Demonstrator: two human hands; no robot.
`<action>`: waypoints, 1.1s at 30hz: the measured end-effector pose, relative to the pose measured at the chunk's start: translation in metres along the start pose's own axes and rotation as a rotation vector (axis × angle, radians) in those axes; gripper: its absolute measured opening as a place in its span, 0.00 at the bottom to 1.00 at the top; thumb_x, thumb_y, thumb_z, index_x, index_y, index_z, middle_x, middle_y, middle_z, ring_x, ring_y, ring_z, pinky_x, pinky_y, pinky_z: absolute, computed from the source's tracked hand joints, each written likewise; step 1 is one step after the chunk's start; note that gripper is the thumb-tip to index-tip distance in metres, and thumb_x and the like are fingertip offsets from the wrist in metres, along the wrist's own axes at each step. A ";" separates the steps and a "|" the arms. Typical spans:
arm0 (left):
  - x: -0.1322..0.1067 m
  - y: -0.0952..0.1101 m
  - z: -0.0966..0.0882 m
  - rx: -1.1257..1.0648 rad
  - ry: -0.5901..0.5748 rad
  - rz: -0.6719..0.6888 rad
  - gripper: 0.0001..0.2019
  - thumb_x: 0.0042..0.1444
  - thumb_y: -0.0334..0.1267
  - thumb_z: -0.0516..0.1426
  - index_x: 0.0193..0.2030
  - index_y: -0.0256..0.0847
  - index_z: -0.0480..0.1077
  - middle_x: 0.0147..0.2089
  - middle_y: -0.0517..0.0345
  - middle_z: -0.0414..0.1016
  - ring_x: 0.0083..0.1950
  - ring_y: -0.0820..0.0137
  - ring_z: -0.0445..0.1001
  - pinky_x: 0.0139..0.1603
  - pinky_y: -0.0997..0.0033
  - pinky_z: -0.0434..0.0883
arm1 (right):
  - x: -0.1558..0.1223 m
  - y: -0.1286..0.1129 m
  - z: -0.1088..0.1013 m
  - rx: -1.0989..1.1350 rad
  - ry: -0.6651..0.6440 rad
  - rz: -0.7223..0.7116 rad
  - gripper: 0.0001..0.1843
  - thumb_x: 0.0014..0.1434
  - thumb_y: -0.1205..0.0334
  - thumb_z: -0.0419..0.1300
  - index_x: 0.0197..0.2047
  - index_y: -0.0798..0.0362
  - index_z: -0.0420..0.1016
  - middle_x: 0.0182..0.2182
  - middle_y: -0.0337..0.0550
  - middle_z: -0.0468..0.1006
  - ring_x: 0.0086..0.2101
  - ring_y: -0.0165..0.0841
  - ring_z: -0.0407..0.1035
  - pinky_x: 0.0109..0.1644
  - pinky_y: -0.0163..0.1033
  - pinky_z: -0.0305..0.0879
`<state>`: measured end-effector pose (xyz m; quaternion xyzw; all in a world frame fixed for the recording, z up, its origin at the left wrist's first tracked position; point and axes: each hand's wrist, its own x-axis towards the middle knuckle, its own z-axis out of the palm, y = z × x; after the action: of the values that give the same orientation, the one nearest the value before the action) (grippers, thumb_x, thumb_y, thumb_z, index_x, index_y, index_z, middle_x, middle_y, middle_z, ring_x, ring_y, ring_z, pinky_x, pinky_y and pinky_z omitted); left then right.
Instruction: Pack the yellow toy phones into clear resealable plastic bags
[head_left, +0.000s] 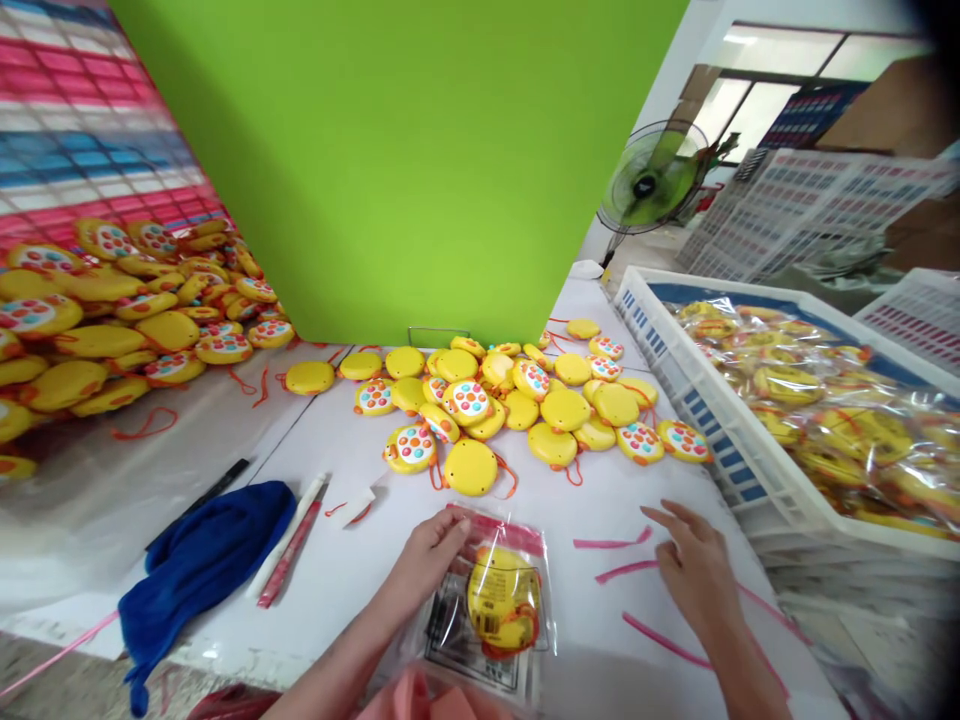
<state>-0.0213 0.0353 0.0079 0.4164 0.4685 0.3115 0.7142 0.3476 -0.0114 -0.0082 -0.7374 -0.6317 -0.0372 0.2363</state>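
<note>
Clear pouch (pixel 517 537), yellow toy (pixel 504 598) inside: located at the table's (pixel 589 655) 6 o'clock side. Left hand (pixel 429 548): thumb and fingers closed on the pouch's 11 o'clock corner. Right hand (pixel 694 558): 4 o'clock, fingers spread, gripping nothing, near pink strips (pixel 625 572).

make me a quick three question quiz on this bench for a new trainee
1. Which hand grips the clear plastic bag?
2. True or false: the right hand is nearer the pink strips than the blue cloth.
3. The white plastic crate contains: (a) pens, (b) bagged yellow toys, (c) folded towels?

Key:
1. The left hand
2. True
3. b
</note>
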 end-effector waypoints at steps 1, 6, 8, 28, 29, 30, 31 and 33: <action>0.001 -0.001 0.000 -0.003 -0.001 -0.001 0.23 0.53 0.55 0.59 0.45 0.37 0.69 0.37 0.54 0.75 0.34 0.69 0.74 0.32 0.72 0.70 | 0.002 -0.013 -0.003 0.028 0.039 0.004 0.19 0.53 0.64 0.49 0.44 0.51 0.77 0.48 0.53 0.73 0.47 0.46 0.66 0.52 0.53 0.61; 0.004 -0.008 -0.002 0.001 -0.023 0.033 0.21 0.52 0.54 0.61 0.39 0.36 0.70 0.30 0.58 0.74 0.30 0.72 0.72 0.30 0.74 0.66 | 0.007 -0.099 0.000 0.422 -0.254 0.063 0.14 0.61 0.55 0.51 0.39 0.51 0.75 0.35 0.47 0.76 0.35 0.40 0.70 0.39 0.43 0.66; 0.004 -0.009 -0.003 -0.012 -0.028 0.036 0.19 0.53 0.53 0.60 0.35 0.36 0.70 0.30 0.58 0.74 0.30 0.72 0.71 0.30 0.75 0.66 | 0.005 -0.126 0.007 0.575 -0.450 0.076 0.13 0.62 0.54 0.51 0.37 0.50 0.75 0.31 0.44 0.77 0.33 0.38 0.70 0.37 0.41 0.65; -0.003 0.007 -0.010 -0.172 -0.023 -0.011 0.05 0.46 0.35 0.55 0.25 0.37 0.69 0.26 0.59 0.71 0.28 0.71 0.70 0.32 0.71 0.71 | 0.004 -0.126 0.022 1.077 -0.642 0.399 0.11 0.55 0.53 0.57 0.33 0.52 0.72 0.26 0.39 0.75 0.27 0.33 0.67 0.32 0.37 0.61; -0.004 0.008 -0.010 -0.176 -0.033 0.000 0.06 0.47 0.37 0.56 0.24 0.37 0.68 0.26 0.59 0.71 0.29 0.71 0.70 0.32 0.71 0.71 | 0.004 -0.127 0.024 1.063 -0.622 0.422 0.13 0.56 0.50 0.56 0.37 0.51 0.71 0.28 0.39 0.76 0.27 0.33 0.67 0.31 0.37 0.61; -0.004 0.008 -0.010 -0.175 -0.038 0.012 0.08 0.48 0.39 0.56 0.24 0.37 0.68 0.26 0.59 0.70 0.29 0.71 0.69 0.32 0.70 0.71 | 0.004 -0.130 0.025 1.043 -0.605 0.434 0.16 0.57 0.48 0.55 0.40 0.51 0.70 0.28 0.39 0.76 0.26 0.33 0.67 0.30 0.37 0.60; -0.005 0.009 -0.009 -0.166 -0.031 0.022 0.11 0.50 0.41 0.57 0.23 0.37 0.67 0.26 0.60 0.69 0.29 0.71 0.69 0.32 0.71 0.71 | 0.004 -0.132 0.027 1.024 -0.604 0.430 0.18 0.58 0.47 0.54 0.43 0.51 0.69 0.28 0.39 0.76 0.26 0.32 0.67 0.29 0.37 0.60; -0.005 0.009 -0.007 -0.128 0.003 0.032 0.16 0.50 0.47 0.59 0.22 0.37 0.65 0.26 0.60 0.69 0.28 0.72 0.69 0.32 0.72 0.70 | 0.003 -0.137 0.027 1.006 -0.649 0.373 0.20 0.58 0.46 0.55 0.47 0.51 0.69 0.26 0.37 0.74 0.25 0.31 0.66 0.27 0.36 0.58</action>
<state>-0.0302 0.0370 0.0162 0.3769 0.4420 0.3531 0.7334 0.2114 0.0140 0.0105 -0.6074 -0.4720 0.5325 0.3531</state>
